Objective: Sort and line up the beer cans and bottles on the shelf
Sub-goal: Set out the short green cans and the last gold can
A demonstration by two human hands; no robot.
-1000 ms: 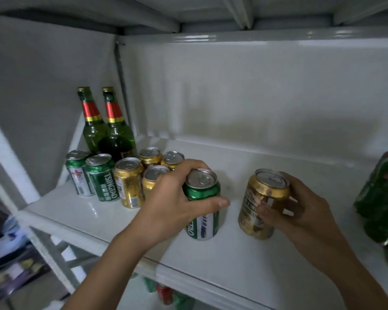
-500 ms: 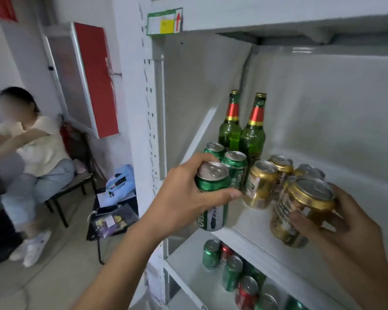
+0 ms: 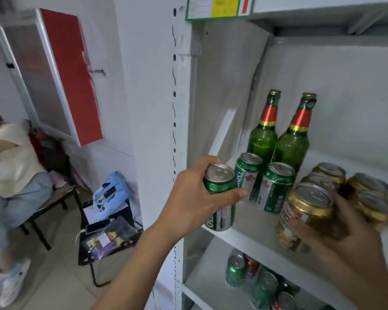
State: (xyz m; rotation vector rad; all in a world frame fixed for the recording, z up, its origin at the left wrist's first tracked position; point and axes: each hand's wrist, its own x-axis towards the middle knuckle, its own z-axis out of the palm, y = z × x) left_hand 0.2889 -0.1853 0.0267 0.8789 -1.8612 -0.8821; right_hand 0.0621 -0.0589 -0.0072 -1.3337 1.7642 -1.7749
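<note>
Nearest the camera, the right hand [image 3: 336, 238] wraps a gold can [image 3: 305, 218] at the shelf [image 3: 251, 238] front edge, beside other gold cans [image 3: 354, 189]; the left hand [image 3: 197, 198] clasps a green can [image 3: 221, 198] at the shelf's left corner. Both cans look rigid, smooth, probably slippery and fairly heavy if full, so mid-body grips suit them. Behind stand two green cans [image 3: 262, 182], then two glass bottles [image 3: 280, 139], breakable, best taken by the body

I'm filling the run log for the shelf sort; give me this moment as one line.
left hand: grips green can at shelf edge | right hand: grips gold can | both beside same-colour cans
</note>
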